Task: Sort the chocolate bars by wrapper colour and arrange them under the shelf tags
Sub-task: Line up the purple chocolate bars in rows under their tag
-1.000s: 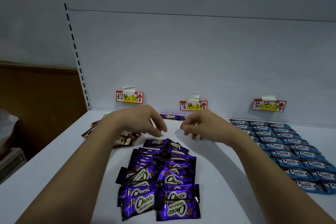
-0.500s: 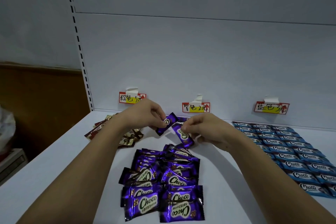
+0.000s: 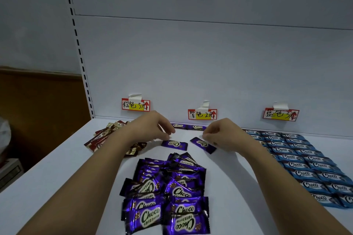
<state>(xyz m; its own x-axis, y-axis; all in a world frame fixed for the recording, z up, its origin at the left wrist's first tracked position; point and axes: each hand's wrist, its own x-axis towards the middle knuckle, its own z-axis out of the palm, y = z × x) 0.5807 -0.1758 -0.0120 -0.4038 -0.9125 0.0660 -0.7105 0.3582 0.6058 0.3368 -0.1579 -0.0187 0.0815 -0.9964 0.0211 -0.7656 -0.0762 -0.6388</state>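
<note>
Half a second ago each hand held a purple bar; now both bars lie flat on the shelf, one [image 3: 174,144] just under the left hand [image 3: 152,128], the other [image 3: 203,144] touching the right hand [image 3: 223,133], starting a second row under the purple tag [image 3: 202,114]. Both hands hover palm-down, fingers loosely curled; the left holds nothing, and whether the right fingertips have fully let go I cannot tell. The unsorted purple pile [image 3: 166,191] waits nearer the body, between the forearms.

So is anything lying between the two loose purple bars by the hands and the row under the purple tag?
Nothing visible. Bare shelf separates the left bar and the tilted right bar from the two purple bars already under the purple tag. The hands hover at their outer ends.
</note>
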